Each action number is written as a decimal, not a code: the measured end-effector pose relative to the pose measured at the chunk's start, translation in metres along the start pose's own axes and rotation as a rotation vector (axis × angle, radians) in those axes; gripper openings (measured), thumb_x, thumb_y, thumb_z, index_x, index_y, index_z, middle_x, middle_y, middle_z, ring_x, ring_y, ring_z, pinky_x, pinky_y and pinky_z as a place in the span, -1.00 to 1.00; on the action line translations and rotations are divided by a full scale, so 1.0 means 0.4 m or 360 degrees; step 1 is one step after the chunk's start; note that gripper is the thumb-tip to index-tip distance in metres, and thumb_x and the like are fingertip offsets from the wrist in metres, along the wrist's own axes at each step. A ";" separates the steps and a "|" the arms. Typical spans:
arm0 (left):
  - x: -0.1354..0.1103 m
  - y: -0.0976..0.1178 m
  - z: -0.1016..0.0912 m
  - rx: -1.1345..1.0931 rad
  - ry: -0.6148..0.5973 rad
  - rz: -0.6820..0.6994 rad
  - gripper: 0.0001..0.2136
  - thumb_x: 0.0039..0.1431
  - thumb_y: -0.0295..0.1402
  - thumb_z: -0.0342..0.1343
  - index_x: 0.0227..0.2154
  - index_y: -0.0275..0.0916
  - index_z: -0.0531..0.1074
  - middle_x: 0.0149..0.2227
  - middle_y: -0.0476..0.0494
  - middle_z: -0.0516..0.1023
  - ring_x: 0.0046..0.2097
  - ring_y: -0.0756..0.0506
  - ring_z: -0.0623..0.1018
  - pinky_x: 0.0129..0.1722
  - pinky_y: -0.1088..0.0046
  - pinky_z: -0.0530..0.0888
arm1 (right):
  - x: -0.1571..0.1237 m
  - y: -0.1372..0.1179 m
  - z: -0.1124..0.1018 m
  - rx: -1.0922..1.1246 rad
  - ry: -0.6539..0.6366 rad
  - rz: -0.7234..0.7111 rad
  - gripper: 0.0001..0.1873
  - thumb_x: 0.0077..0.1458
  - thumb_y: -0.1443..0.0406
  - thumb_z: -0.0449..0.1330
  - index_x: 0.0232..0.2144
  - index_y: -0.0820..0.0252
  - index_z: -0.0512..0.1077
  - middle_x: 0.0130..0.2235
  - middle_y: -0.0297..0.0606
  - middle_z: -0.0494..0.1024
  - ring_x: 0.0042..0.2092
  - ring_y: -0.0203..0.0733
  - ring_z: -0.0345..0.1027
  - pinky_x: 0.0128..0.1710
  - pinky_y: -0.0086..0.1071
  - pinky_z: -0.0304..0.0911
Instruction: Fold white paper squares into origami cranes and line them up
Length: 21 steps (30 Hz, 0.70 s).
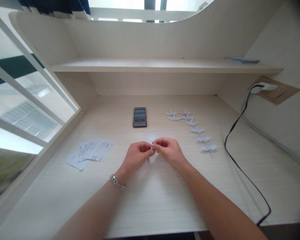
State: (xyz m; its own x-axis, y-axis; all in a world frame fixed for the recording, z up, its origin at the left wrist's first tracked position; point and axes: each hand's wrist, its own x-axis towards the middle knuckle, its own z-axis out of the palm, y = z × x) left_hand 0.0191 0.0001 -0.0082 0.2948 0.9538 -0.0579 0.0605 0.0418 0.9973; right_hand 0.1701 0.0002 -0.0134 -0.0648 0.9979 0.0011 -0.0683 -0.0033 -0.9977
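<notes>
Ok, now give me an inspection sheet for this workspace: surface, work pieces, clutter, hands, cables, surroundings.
Surface: pale wood-grain desk.
Work pieces: small white folded paper piece at centre; white folded-paper cranes in a curved line to the right; overlapping white printed paper slips to the left.
Clutter: dark rectangular phone-like device, beyond the hands.
Hands: left hand, silver chain bracelet at its wrist, and right hand both pinch the paper piece in their fingers.
Cables: thin black cord from a white plug, reaching the desk's front edge; grey cable at far right.
Surroundings: pale wooden shelf behind; white bars at left.
</notes>
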 end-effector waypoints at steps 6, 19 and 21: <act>0.002 0.008 0.001 -0.0098 0.0132 0.0000 -0.80 -0.07 -0.25 0.18 -0.43 -0.30 0.50 -0.45 -0.10 0.52 -0.42 -0.01 0.46 -0.45 0.52 0.39 | 0.000 -0.003 -0.002 0.0053 -0.0052 0.0048 -0.76 -0.19 0.23 0.29 -0.41 0.24 0.48 -0.40 -0.25 0.52 -0.38 -0.25 0.34 -0.37 -0.40 0.24; 0.008 0.008 -0.006 -0.0125 0.0198 -0.0041 -0.76 -0.12 -0.26 0.21 -0.41 -0.33 0.51 -0.42 -0.14 0.53 -0.41 -0.01 0.44 -0.39 0.48 0.40 | -0.010 0.001 0.011 -0.0291 -0.0089 -0.0019 -0.79 -0.04 0.19 0.17 -0.47 0.25 0.39 -0.49 -0.32 0.42 -0.47 -0.32 0.24 -0.48 -0.45 0.15; 0.009 0.004 -0.006 -0.0163 0.0244 -0.0071 -0.76 -0.13 -0.26 0.22 -0.43 -0.34 0.51 -0.45 -0.14 0.52 -0.43 0.00 0.43 -0.40 0.49 0.40 | -0.010 0.002 0.011 -0.0345 -0.0076 -0.0018 -0.80 -0.04 0.19 0.16 -0.47 0.25 0.39 -0.48 -0.31 0.43 -0.46 -0.31 0.25 -0.47 -0.45 0.16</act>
State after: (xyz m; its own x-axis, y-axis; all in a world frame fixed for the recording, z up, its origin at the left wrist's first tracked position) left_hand 0.0179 0.0042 -0.0066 0.1445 0.9842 -0.1021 -0.0293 0.1074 0.9938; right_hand 0.1659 -0.0041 -0.0139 -0.1127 0.9936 0.0107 0.1458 0.0272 -0.9889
